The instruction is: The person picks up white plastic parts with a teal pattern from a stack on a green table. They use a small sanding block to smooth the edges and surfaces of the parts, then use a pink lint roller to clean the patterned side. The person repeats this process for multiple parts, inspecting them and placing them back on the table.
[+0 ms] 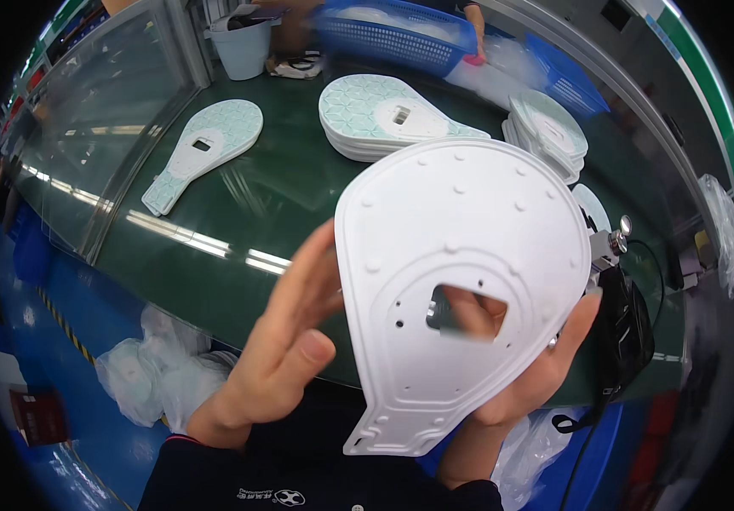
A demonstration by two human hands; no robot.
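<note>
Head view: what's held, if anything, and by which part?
White paddle-shaped panel, by its lower right edge, in the right hand, which is partly behind it. Left hand open by the left edge; contact unclear.

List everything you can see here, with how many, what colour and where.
White panel: one, white, in the right hand
Patterned panel: at least one, pale green and white, table's left
Panel stacks: two, pale green and white, table's far side and right
Table: one, dark green, before the person
Pail: one, pale blue, far left of table
Baskets: two, blue, far side
Partition: one, clear, left
Black item: one, black, right
Plastic bags: several, clear, floor left, lower right, far right
Co-worker's hand: one, bare, near baskets
Left hand: one, bare, beside panel's left edge
Right hand: one, bare, panel's right edge
</note>
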